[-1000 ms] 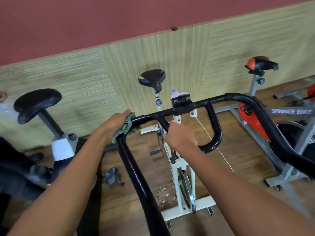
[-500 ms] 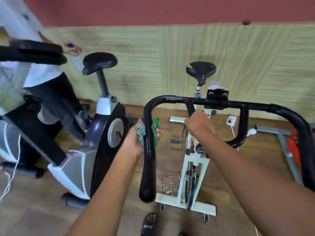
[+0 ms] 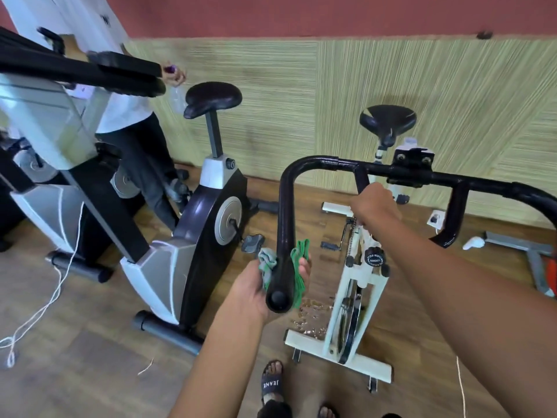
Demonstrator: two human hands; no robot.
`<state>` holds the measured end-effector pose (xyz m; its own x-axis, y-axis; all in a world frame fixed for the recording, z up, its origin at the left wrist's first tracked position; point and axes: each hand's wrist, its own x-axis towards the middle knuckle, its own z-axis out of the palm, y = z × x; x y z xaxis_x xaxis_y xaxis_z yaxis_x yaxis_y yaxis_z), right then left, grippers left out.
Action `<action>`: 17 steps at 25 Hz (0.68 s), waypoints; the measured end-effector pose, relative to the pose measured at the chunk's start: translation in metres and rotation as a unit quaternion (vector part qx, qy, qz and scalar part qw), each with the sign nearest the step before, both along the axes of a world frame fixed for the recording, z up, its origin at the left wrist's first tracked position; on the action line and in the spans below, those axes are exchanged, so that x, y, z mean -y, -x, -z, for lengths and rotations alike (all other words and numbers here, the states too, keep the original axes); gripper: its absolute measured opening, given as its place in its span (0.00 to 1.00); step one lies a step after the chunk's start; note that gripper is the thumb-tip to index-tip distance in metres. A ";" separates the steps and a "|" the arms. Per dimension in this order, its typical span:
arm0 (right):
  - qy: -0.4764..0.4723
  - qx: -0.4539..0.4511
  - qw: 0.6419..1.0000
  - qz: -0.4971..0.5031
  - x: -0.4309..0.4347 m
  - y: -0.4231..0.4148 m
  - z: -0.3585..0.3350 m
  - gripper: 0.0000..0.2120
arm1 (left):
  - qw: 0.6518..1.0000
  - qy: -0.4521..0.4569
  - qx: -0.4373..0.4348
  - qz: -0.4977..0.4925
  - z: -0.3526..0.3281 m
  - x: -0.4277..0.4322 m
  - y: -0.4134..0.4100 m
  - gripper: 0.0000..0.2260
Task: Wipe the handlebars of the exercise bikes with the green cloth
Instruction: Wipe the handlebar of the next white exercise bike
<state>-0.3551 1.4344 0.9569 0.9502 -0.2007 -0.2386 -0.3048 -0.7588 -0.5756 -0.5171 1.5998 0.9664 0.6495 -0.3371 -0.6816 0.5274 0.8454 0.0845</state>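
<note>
The left hand [image 3: 256, 285] is clamped on a green cloth [image 3: 299, 260], which is folded round the black tubular handlebar [image 3: 286, 206] of the white-framed exercise bike [image 3: 313, 345]. The cloth sits at the low end of the handlebar's left horn, just above its round end cap. Its bright green edge shows on the right of the tube and a paler grey-green fold on the left. The hand cups the tube from below, and its fingertips [image 3: 306, 268] show past the cloth on the right side.

The right hand [image 3: 375, 206] is closed round the inner black upright of the same handlebar, just below the crossbar. The two hands are well apart, with the left one lower and nearer the camera.

Behind the crossbar stands the bike's black saddle [image 3: 387, 120]. Small golden scraps [image 3: 310, 324] lie on the brown wooden floor [image 3: 90, 327] by the bike's base.

To the left stands a black-and-grey exercise bike [image 3: 208, 224] with its own black saddle [image 3: 212, 98]. Beyond it is a second person in a white shirt and dark trousers [image 3: 132, 113]. A white cord [image 3: 60, 282] trails across the floor at the far left. At the bottom edge, a foot in a dark sandal [image 3: 271, 384] points toward the white bike.
</note>
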 end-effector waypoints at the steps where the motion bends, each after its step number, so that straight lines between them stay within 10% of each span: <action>1: 0.001 -0.001 1.000 -0.002 -0.001 0.001 -0.001 0.12 | 1.000 0.021 -0.004 -0.011 -0.004 0.002 0.010 0.14; 12: 0.040 0.012 0.999 -0.001 -0.003 0.006 -0.003 0.16 | 1.000 0.012 -0.006 0.002 -0.010 0.000 0.011 0.14; 17: 0.046 0.017 0.999 -0.003 -0.002 0.009 -0.005 0.15 | 0.958 -0.283 0.024 0.044 0.009 -0.009 -0.043 0.27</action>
<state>-0.3641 1.4369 0.9618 0.9589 -0.2139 -0.1863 -0.2807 -0.8107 -0.5138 -0.4740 1.6089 0.9578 0.6704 0.0228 -0.7416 0.5790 0.6089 0.5421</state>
